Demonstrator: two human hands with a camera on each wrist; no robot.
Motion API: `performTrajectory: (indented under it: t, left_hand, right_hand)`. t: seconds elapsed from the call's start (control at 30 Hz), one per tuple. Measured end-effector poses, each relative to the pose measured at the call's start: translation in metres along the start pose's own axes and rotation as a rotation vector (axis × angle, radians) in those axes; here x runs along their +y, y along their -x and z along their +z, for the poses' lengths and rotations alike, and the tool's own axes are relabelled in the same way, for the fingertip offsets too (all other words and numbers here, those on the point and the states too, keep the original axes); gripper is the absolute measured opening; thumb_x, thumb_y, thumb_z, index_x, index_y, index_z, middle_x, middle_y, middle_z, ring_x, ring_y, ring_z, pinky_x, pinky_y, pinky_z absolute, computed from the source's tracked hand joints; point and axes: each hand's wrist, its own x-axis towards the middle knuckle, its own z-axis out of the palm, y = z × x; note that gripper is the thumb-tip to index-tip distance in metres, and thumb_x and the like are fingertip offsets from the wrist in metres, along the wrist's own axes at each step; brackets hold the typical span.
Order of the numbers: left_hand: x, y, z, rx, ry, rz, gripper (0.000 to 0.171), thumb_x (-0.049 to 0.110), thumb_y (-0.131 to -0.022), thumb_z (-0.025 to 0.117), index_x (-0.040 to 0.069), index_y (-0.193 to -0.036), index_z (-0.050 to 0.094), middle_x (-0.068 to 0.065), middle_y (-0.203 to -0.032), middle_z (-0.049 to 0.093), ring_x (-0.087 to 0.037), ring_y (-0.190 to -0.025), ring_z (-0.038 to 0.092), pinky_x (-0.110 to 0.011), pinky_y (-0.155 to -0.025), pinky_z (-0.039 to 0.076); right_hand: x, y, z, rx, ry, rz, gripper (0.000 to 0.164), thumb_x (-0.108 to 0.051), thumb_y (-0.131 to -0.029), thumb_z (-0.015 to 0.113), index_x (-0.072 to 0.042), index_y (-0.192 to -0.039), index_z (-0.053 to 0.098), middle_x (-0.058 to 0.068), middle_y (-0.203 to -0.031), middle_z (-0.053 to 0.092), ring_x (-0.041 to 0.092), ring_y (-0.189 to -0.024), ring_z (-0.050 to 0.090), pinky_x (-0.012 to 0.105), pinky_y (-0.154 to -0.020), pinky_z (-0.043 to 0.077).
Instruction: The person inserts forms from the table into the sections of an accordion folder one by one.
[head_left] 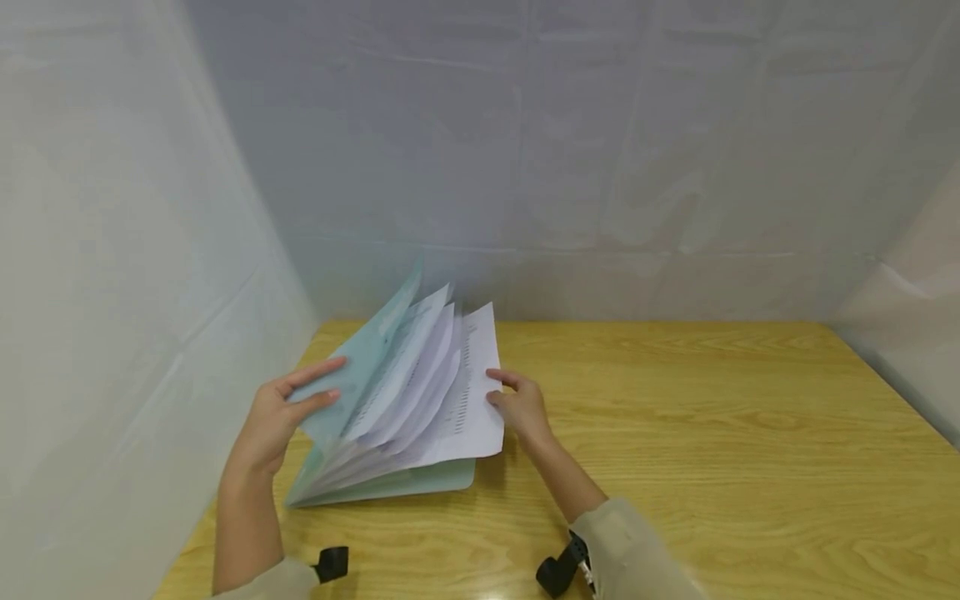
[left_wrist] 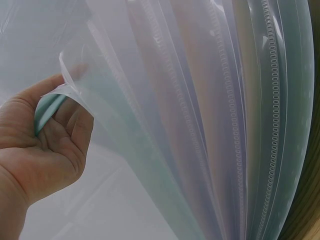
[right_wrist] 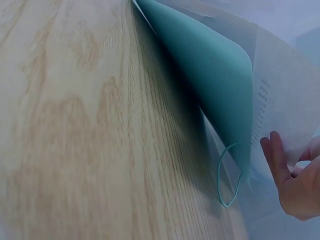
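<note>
A light green folder [head_left: 442, 477] stands fanned apart on the table, with printed pages in clear sleeves [left_wrist: 190, 100] between its covers. My left hand [head_left: 272, 417] grips the raised front cover [head_left: 360, 354] at its left side. In the left wrist view, the fingers of my left hand [left_wrist: 52, 132] curl round the cover's edge and a clear sleeve. On the other side my right hand [head_left: 522, 407] pinches the outer edge of a printed page [head_left: 480, 383]. Seen from the right wrist, the back cover [right_wrist: 210, 65] tilts above the wood, and a green elastic loop [right_wrist: 218, 175] hangs from its corner.
The wooden table [head_left: 712, 417] stretches away to the right of the folder. A pale sheet wall [head_left: 562, 167] rises behind the table, and another [head_left: 112, 250] stands close on the left. Dark wrist devices [head_left: 557, 575] sit at both sleeves.
</note>
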Motion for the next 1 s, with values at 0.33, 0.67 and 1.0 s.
performTrajectory:
  t: [0.33, 0.67, 1.0]
  left_hand:
    - [-0.001, 0.0, -0.001, 0.006, 0.002, -0.001, 0.047, 0.018, -0.086, 0.067, 0.002, -0.128, 0.053, -0.01, -0.138, 0.041, -0.029, -0.132, 0.023, -0.051, -0.103, 0.018]
    - [-0.002, 0.0, -0.001, 0.008, 0.004, -0.007, 0.047, 0.019, -0.086, 0.067, 0.003, -0.128, 0.053, -0.008, -0.137, 0.043, -0.029, -0.132, 0.023, -0.047, -0.103, 0.021]
    - [-0.001, 0.0, -0.001, 0.007, 0.014, 0.009, 0.046, 0.017, -0.086, 0.067, 0.002, -0.128, 0.054, -0.007, -0.136, 0.045, -0.029, -0.132, 0.023, -0.051, -0.103, 0.017]
  right_hand:
    - [0.002, 0.0, 0.002, -0.066, -0.014, 0.02, 0.035, 0.002, -0.083, 0.058, 0.0, -0.118, 0.061, 0.02, -0.129, 0.048, 0.029, -0.104, 0.054, 0.033, -0.08, 0.048]
    - [0.006, -0.003, -0.007, -0.183, -0.069, 0.031, 0.043, -0.001, -0.087, 0.054, 0.006, -0.13, 0.048, 0.025, -0.125, 0.049, 0.022, -0.081, 0.061, 0.035, -0.072, 0.051]
    - [0.007, -0.002, -0.014, -0.153, -0.078, 0.027, 0.051, 0.007, -0.082, 0.056, 0.009, -0.131, 0.042, 0.025, -0.119, 0.053, 0.021, -0.078, 0.06, 0.033, -0.067, 0.051]
